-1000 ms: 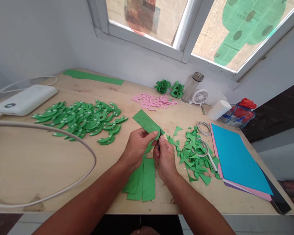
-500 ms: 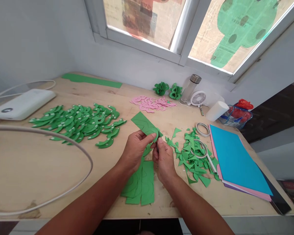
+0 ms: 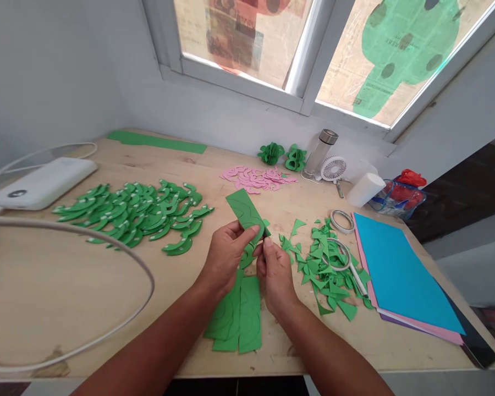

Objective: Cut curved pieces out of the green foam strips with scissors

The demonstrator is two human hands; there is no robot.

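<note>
My left hand pinches a strip of green paper with curved pencil lines on it. My right hand is closed around small scissors, whose dark blades meet the paper's right edge; their handles are hidden in my fingers. Below the hands lie more green paper strips with drawn curves. Green offcuts are heaped to the right, with a white-handled magnifying glass on top. To the left spreads a pile of cut green curved pieces with small white tabs.
Pink paper cutouts, green paper balls, a bottle and a small fan stand toward the wall. A tape roll and blue sheets lie right. A white power bank and looping cable occupy the left.
The green strip has turned to stand more upright in my left hand. Both hands stay close together, with the scissors still at the paper's edge. The view has shifted slightly.
</note>
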